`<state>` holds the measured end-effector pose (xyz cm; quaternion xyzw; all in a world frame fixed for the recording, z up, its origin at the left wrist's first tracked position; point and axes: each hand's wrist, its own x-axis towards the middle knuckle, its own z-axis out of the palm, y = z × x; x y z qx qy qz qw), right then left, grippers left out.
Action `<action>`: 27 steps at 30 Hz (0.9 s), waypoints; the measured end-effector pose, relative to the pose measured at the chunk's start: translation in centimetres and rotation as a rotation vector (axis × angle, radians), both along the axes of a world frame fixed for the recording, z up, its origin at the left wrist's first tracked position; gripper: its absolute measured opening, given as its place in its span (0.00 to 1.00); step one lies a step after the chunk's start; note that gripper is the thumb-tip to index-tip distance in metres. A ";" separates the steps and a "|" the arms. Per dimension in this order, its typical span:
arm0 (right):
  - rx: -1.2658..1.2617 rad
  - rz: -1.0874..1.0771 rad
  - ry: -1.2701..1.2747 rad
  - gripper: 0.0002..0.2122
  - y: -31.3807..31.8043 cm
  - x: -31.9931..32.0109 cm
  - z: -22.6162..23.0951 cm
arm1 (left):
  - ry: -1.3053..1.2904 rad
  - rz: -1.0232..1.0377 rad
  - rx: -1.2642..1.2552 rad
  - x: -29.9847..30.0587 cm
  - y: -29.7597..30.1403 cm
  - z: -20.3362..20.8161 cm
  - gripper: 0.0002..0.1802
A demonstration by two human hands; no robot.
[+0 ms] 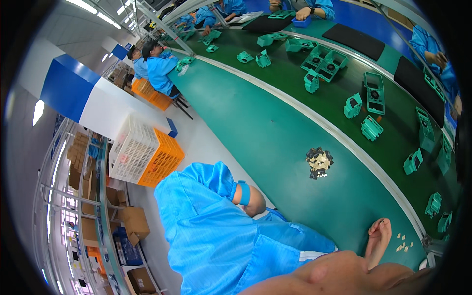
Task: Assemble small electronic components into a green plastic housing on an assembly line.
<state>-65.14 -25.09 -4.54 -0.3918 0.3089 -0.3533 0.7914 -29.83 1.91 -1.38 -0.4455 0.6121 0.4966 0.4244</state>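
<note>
On the green table, the right hand lies flat, fingers pointing away.

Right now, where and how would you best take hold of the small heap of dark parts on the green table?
Probably pinch single pieces off the top of the heap of dark parts, coming from above: it lies loose and low on the green table, with bare surface all round. The right hand rests open on the near edge, apart from it.

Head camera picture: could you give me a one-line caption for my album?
Right hand rests open on a green bench near a pile of small black parts.
</note>
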 end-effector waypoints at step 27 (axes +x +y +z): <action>0.093 0.062 -0.071 0.04 -0.1 -0.8 -0.7 | 0.298 0.189 -0.005 0.6 -2.6 2.7 0.14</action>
